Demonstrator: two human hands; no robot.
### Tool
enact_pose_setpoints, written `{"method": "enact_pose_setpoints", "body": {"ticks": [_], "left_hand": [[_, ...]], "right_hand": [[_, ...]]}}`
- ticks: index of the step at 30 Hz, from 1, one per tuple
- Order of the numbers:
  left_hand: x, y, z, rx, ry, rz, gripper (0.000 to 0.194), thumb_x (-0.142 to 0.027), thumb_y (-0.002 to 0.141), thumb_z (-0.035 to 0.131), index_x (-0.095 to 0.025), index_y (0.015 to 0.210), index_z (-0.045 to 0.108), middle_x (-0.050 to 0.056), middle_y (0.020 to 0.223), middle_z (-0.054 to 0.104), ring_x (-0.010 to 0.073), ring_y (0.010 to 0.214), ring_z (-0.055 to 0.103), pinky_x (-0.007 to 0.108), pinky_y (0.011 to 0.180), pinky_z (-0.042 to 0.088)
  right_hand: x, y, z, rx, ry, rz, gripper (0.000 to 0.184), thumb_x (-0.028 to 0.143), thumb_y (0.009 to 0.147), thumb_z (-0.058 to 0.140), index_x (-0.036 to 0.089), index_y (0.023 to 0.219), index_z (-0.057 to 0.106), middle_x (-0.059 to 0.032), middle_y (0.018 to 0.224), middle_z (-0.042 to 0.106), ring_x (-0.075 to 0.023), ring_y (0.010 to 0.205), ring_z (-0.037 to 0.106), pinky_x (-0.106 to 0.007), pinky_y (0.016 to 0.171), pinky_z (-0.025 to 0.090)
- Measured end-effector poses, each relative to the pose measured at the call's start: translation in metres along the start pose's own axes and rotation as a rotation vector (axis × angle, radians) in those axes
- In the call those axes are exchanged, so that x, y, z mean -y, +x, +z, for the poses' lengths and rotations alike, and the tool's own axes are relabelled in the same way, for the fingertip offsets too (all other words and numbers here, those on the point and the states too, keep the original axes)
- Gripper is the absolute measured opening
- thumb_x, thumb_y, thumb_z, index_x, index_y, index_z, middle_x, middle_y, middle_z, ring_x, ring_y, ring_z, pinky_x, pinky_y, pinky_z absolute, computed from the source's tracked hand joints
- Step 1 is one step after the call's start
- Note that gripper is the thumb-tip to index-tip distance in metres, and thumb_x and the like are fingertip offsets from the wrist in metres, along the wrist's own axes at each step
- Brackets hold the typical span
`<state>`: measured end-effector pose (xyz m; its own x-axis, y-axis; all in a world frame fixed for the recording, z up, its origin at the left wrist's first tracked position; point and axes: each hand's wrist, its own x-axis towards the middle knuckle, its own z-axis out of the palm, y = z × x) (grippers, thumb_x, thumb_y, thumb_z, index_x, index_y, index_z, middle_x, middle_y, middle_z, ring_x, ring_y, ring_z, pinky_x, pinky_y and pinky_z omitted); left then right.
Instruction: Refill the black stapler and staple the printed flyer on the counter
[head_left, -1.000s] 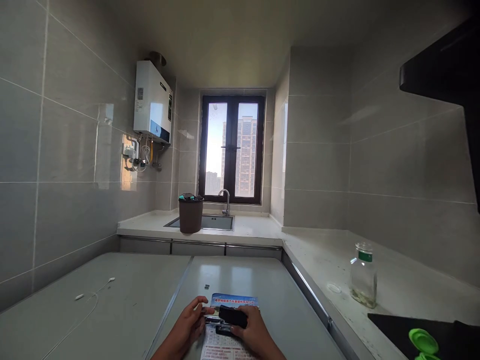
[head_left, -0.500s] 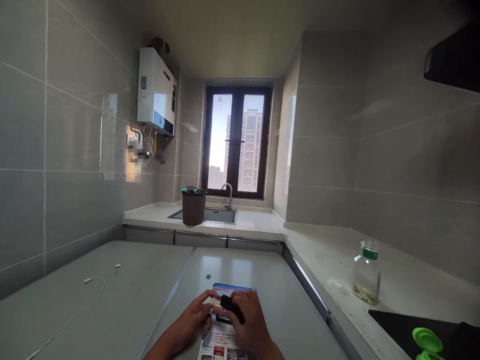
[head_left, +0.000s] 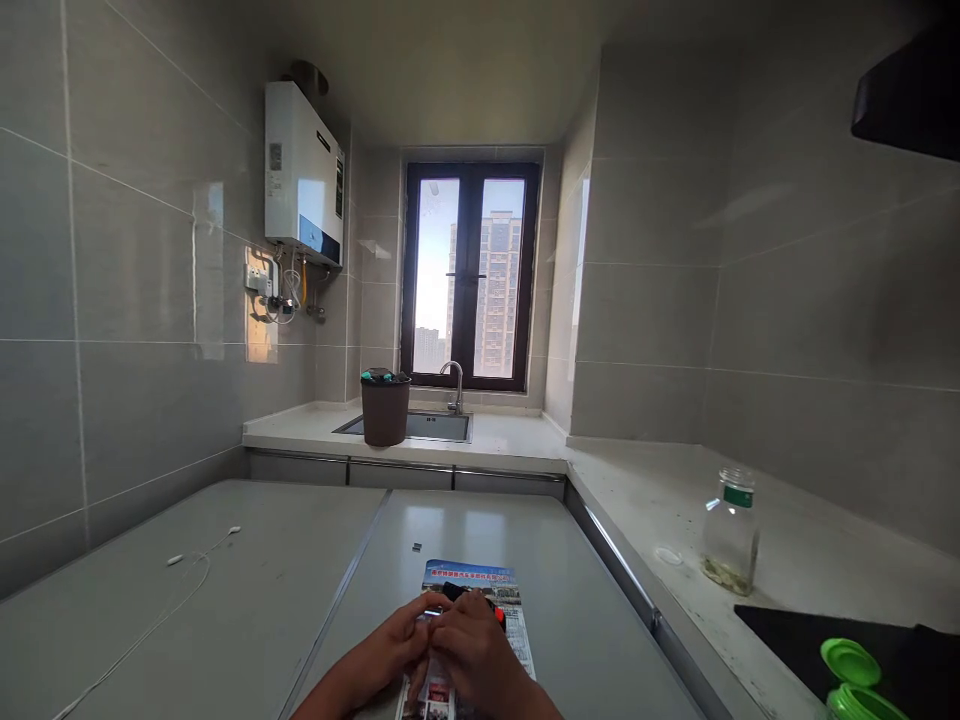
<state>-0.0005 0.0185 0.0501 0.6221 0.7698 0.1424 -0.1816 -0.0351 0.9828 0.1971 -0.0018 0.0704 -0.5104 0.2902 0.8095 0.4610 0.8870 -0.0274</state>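
Low in the middle of the head view, my right hand (head_left: 478,645) is closed round a small black object (head_left: 452,590) with a red-orange part showing beyond the fingers. Its kind is unclear because my hands cover most of it. My left hand (head_left: 401,635) meets it from the other side, fingers bent together at the object, with a thin silvery edge by the fingertips. Both hands are over a printed leaflet (head_left: 471,572) with a blue heading, lying on the pale tabletop. A tiny grey piece (head_left: 417,547) lies just beyond the leaflet's left corner.
A white cable (head_left: 154,625) crosses the table (head_left: 262,570) on the left. Behind stand a brown bin (head_left: 385,415) and a sink (head_left: 439,428). On the right counter are a glass jar (head_left: 729,540), a clear ring (head_left: 669,555) and a green-lidded container (head_left: 851,662).
My hands have drawn together, and my right hand has turned over the black object, hiding more of it. A red-orange part now shows. More of the leaflet is uncovered, and the view has shifted slightly.
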Motion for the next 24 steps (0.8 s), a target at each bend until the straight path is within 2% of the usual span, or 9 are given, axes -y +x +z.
{"method": "enact_pose_setpoints", "body": {"ticks": [2,3,5,7,9,11,13,18,24], "left_hand": [[0.004,0.006,-0.006,-0.030,-0.006,0.012,0.074,-0.066,0.081,0.072,-0.020,0.137,0.052,0.004,0.072,0.071,0.0153,0.044,0.059,0.022,0.049,0.037],[0.007,0.010,-0.009,-0.063,-0.011,0.032,0.076,-0.068,0.078,0.074,-0.020,0.133,0.054,0.005,0.078,0.073,0.0145,0.043,0.058,0.022,0.047,0.036],[0.011,0.018,-0.018,-0.168,-0.028,0.096,0.069,-0.071,0.075,0.074,-0.020,0.118,0.060,0.006,0.084,0.074,0.0113,0.040,0.054,0.021,0.043,0.033],[0.015,0.024,-0.027,-0.288,-0.050,0.153,0.057,-0.071,0.078,0.071,-0.018,0.096,0.063,0.004,0.072,0.070,0.0082,0.039,0.047,0.020,0.042,0.028],[0.018,0.028,-0.034,-0.375,-0.055,0.173,0.053,-0.070,0.082,0.068,-0.017,0.079,0.062,0.000,0.057,0.061,0.0067,0.039,0.040,0.020,0.042,0.024],[0.020,0.029,-0.039,-0.412,-0.036,0.171,0.054,-0.068,0.085,0.066,-0.016,0.073,0.061,-0.003,0.049,0.052,0.0057,0.039,0.035,0.019,0.042,0.023],[0.022,0.029,-0.042,-0.432,-0.025,0.162,0.054,-0.068,0.086,0.065,-0.015,0.073,0.063,-0.004,0.047,0.051,0.0050,0.038,0.032,0.019,0.042,0.022],[0.026,0.030,-0.044,-0.459,-0.042,0.128,0.056,-0.070,0.083,0.066,-0.016,0.072,0.062,-0.003,0.048,0.052,0.0050,0.036,0.031,0.019,0.040,0.020],[0.025,0.031,-0.041,-0.487,-0.012,0.122,0.054,-0.068,0.083,0.068,-0.017,0.068,0.058,-0.004,0.050,0.049,0.0059,0.039,0.033,0.020,0.041,0.020]], "right_hand": [[-0.007,-0.003,0.002,-0.005,0.036,0.008,0.020,0.016,0.095,0.052,0.028,0.096,0.068,0.0004,0.091,0.077,-0.0198,0.079,0.063,-0.037,0.075,0.050],[-0.014,-0.004,0.002,-0.011,0.035,0.063,0.020,0.017,0.095,0.053,0.029,0.095,0.069,0.0008,0.094,0.078,-0.0206,0.080,0.063,-0.038,0.077,0.051],[-0.034,-0.007,-0.006,-0.038,-0.020,0.288,0.018,0.024,0.095,0.054,0.030,0.092,0.070,0.0010,0.097,0.078,-0.0224,0.086,0.065,-0.041,0.083,0.052],[-0.063,-0.012,-0.020,-0.085,-0.117,0.581,0.019,0.030,0.095,0.054,0.028,0.089,0.072,-0.0014,0.099,0.077,-0.0244,0.093,0.066,-0.042,0.091,0.051],[-0.096,-0.018,-0.038,-0.111,-0.184,0.755,0.023,0.032,0.094,0.052,0.025,0.090,0.074,-0.0063,0.098,0.078,-0.0259,0.091,0.068,-0.041,0.088,0.051],[-0.128,-0.027,-0.054,-0.084,-0.233,0.904,0.022,0.031,0.090,0.056,0.023,0.083,0.075,-0.0079,0.088,0.078,-0.0245,0.078,0.069,-0.035,0.076,0.052],[-0.155,-0.036,-0.064,-0.036,-0.286,1.011,0.018,0.027,0.085,0.060,0.022,0.077,0.075,-0.0083,0.083,0.078,-0.0234,0.079,0.070,-0.031,0.073,0.050],[-0.190,-0.054,-0.063,0.105,-0.400,1.115,0.018,0.016,0.081,0.061,0.020,0.076,0.077,-0.0109,0.085,0.077,-0.0228,0.087,0.070,-0.027,0.072,0.044],[-0.201,-0.060,-0.055,0.202,-0.421,1.109,0.012,0.016,0.082,0.067,0.021,0.080,0.078,-0.0090,0.093,0.077,-0.0224,0.096,0.069,-0.027,0.077,0.043]]}}
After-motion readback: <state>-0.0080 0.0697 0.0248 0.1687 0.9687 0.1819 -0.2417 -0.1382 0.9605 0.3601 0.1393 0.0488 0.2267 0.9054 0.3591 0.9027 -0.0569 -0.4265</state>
